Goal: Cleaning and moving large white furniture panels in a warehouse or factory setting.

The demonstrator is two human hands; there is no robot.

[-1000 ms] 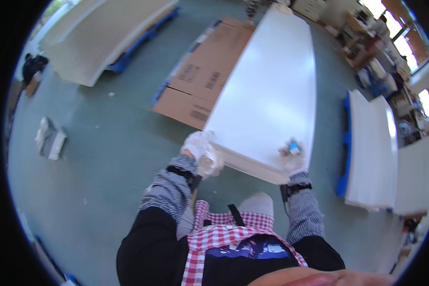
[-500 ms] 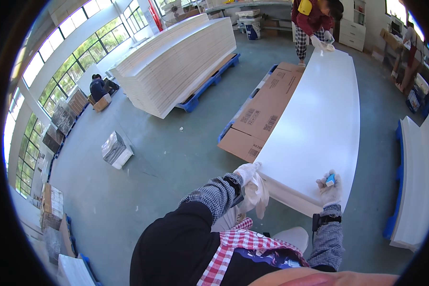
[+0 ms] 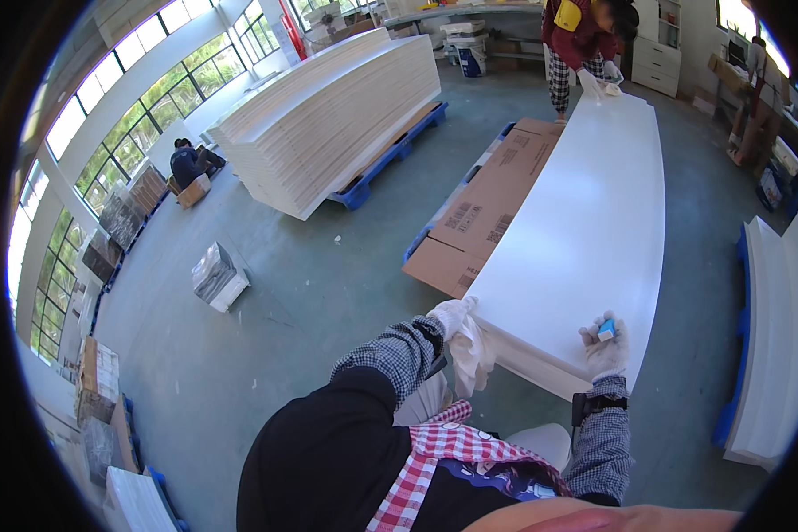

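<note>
A long white panel (image 3: 576,222) stretches away from me, its near end between my hands. At its near left corner, my left hand (image 3: 453,316), in a white glove, is closed on a white cloth (image 3: 473,356) that hangs down past the panel's edge. Over the near right part of the panel, my gloved right hand (image 3: 606,355) is turned palm up. A small blue-and-white block (image 3: 606,331) is held in its curled fingers. Whether the back of this hand touches the panel, I cannot tell.
Brown cardboard (image 3: 483,204) lies on a blue pallet beneath the panel's left side. At the far end, a co-worker (image 3: 585,44) bends over the panel with gloved hands. Stacked panels stand on pallets at left (image 3: 328,124) and right (image 3: 776,346). A wrapped box (image 3: 220,277) sits on the floor.
My hands and the panel's near end appear slightly further left and higher in the view. Both hands keep hold of the cloth and the block.
</note>
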